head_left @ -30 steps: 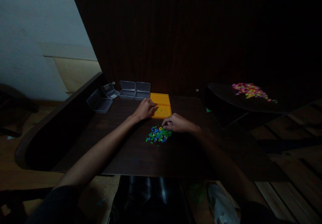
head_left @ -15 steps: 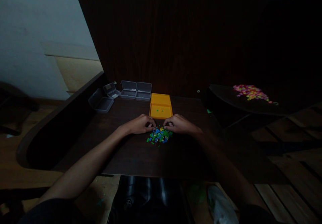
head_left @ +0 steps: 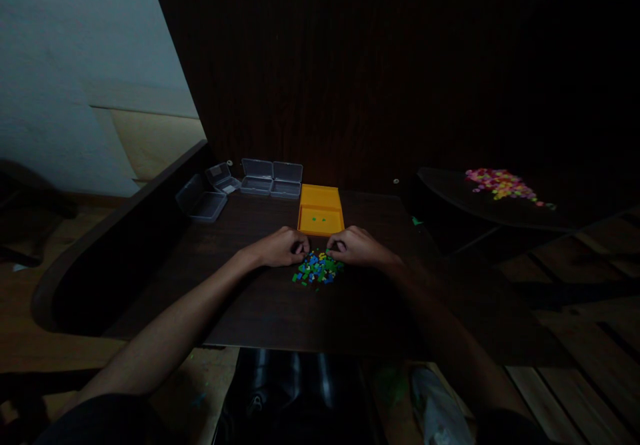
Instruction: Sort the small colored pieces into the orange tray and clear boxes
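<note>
A small pile of blue, green, yellow and white plastic pieces [head_left: 319, 269] lies on the dark wooden desk. At its left edge my left hand [head_left: 285, 246] rests with curled fingers pressed together; whatever they hold, if anything, is too small to make out. My right hand [head_left: 356, 246] is at the upper right edge of the pile, thumb and index finger pinched on what looks like a small green piece [head_left: 328, 251]. Just beyond both hands stands an open yellow box [head_left: 321, 228], its lid laid back, with two green pieces [head_left: 319, 219] inside.
Several clear plastic boxes with raised lids, among them a paired one [head_left: 271, 187] and a single one [head_left: 209, 207], stand at the back left. Pink and yellow pieces [head_left: 507, 184] are heaped on a dark surface to the right. A tall dark panel [head_left: 350, 85] closes off the back.
Both hands stay at the pile with only slight finger movement. The view has shifted very slightly. The two green pieces in the yellow box are unchanged.
</note>
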`<state>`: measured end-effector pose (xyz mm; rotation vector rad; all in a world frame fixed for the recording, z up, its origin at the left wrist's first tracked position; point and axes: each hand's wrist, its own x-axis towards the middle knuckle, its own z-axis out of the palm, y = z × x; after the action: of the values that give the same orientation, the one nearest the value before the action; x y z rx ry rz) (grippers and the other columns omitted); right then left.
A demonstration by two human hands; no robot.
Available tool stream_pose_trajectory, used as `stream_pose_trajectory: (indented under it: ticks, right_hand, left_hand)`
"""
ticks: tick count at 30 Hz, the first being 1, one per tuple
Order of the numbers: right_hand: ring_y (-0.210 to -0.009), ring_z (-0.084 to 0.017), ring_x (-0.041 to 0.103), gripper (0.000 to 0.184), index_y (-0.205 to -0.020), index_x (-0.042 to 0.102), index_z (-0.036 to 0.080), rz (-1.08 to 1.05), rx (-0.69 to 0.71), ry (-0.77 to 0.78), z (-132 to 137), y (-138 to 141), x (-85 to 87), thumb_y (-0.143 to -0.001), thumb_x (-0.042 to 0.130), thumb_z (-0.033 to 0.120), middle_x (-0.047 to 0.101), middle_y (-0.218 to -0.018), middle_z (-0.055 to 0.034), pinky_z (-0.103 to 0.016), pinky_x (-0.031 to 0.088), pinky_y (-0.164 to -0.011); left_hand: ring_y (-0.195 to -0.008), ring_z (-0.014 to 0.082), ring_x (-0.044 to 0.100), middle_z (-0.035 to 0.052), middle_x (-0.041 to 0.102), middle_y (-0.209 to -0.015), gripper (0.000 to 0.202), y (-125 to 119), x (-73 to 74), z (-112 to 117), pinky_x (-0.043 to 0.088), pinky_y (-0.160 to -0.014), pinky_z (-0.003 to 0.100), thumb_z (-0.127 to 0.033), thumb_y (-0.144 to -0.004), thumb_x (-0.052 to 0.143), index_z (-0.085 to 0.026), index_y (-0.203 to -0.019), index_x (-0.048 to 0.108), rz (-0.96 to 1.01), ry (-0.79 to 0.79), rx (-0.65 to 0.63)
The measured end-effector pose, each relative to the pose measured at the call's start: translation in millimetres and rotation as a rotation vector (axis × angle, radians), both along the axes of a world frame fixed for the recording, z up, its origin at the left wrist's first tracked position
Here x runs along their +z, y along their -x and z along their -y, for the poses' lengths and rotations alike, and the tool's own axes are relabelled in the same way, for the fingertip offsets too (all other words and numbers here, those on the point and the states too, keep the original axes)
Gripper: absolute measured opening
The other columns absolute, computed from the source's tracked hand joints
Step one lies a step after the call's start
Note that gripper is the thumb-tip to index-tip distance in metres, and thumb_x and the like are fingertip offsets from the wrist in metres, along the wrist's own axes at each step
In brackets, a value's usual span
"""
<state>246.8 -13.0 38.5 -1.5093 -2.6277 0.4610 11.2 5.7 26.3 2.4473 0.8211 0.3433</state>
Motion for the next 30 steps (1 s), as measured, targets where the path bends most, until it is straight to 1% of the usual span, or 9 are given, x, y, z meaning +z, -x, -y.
stream_pose_trajectory:
  ticks: [4,8,12,16,19,23,25,27,30]
  right_hand:
    - [-0.059,-0.011,0.054,0.016,-0.092,0.076,0.019,-0.024,0.010,0.024,-0.1,0.3,0.3,-0.082,0.064,0.025,0.066,-0.065,0.0008,-0.022,0.032,-0.057]
    - [-0.056,-0.009,0.052,0.017,-0.092,0.076,0.016,-0.109,0.019,0.013,-4.7,-4.5,3.8,-0.082,0.064,0.025,0.065,-0.064,0.0006,-0.021,0.032,-0.057]
    - [-0.056,-0.009,0.050,0.018,-0.092,0.076,0.014,-0.164,-0.027,-0.040,-19.4,-12.9,9.5,-0.081,0.064,0.022,0.064,-0.066,0.0000,-0.021,0.031,-0.056]
    - [-0.058,-0.010,0.052,0.020,-0.092,0.076,0.013,-0.156,-0.086,-0.096,-41.7,-14.3,8.7,-0.083,0.062,0.023,0.066,-0.069,-0.0016,-0.022,0.033,-0.058]
    - [-0.060,-0.011,0.054,0.021,-0.092,0.077,0.013,-0.078,-0.109,-0.093,-56.5,-10.5,3.7,-0.082,0.061,0.023,0.068,-0.071,-0.0034,-0.023,0.034,-0.059]
    - [-0.065,-0.013,0.058,0.023,-0.095,0.078,0.016,0.018,-0.108,-0.078,-66.7,-7.8,0.5,-0.080,0.061,0.020,0.071,-0.077,-0.0047,-0.023,0.034,-0.060]
    - [-0.065,-0.013,0.057,0.025,-0.098,0.078,0.016,0.023,-0.100,-0.078,-67.7,-8.6,2.3,-0.080,0.061,0.020,0.071,-0.077,-0.0045,-0.023,0.034,-0.060]
    - [-0.063,-0.012,0.055,0.027,-0.101,0.077,0.015,0.001,-0.085,-0.078,-66.3,-9.2,6.1,-0.080,0.062,0.020,0.070,-0.074,-0.0039,-0.023,0.034,-0.059]
    - [-0.058,-0.010,0.051,0.026,-0.101,0.077,0.014,-0.064,-0.004,-0.046,-59.8,-5.6,13.7,-0.080,0.062,0.019,0.067,-0.069,-0.0016,-0.022,0.033,-0.059]
  left_hand:
    - [-0.055,0.0086,0.054,-0.0027,0.060,-0.062,0.011,-0.9,0.9,0.5,0.039,-0.057,0.019,-0.013,-0.077,0.059,-0.013,-0.081,0.069,-0.005,0.025,0.004]
    - [-0.056,0.0083,0.053,-0.0022,0.061,-0.063,0.012,-0.6,5.5,-0.2,0.038,-0.057,0.019,-0.016,-0.079,0.059,-0.013,-0.082,0.071,0.035,0.048,0.009]
    - [-0.056,0.0085,0.053,-0.0008,0.063,-0.065,0.016,2.0,9.1,-4.5,0.039,-0.056,0.018,-0.019,-0.081,0.059,-0.012,-0.086,0.072,0.125,0.075,0.071]
    - [-0.063,0.0101,0.057,0.0025,0.068,-0.074,0.019,4.2,5.6,-13.0,0.042,-0.060,0.019,-0.023,-0.083,0.059,-0.011,-0.089,0.072,0.235,0.060,0.149]
    - [-0.065,0.0107,0.058,0.0031,0.068,-0.075,0.018,3.1,0.9,-21.0,0.042,-0.061,0.020,-0.023,-0.084,0.059,-0.011,-0.087,0.071,0.304,0.016,0.212]
    - [-0.066,0.0113,0.057,0.0034,0.068,-0.076,0.016,-2.7,-3.5,-32.9,0.042,-0.062,0.021,-0.018,-0.084,0.056,-0.011,-0.087,0.070,0.324,-0.072,0.265]
    - [-0.067,0.0120,0.057,0.0032,0.066,-0.077,0.015,-6.9,-4.9,-39.2,0.043,-0.064,0.023,-0.018,-0.084,0.057,-0.012,-0.086,0.071,0.300,-0.121,0.269]
    - [-0.073,0.0137,0.058,0.0041,0.063,-0.080,0.014,-11.6,-6.2,-45.6,0.045,-0.069,0.025,-0.020,-0.083,0.059,-0.013,-0.084,0.072,0.254,-0.175,0.257]
    - [-0.078,0.0160,0.058,0.0056,0.061,-0.085,0.014,-18.9,-7.9,-55.3,0.048,-0.077,0.028,-0.020,-0.081,0.061,-0.014,-0.082,0.074,0.175,-0.225,0.292]
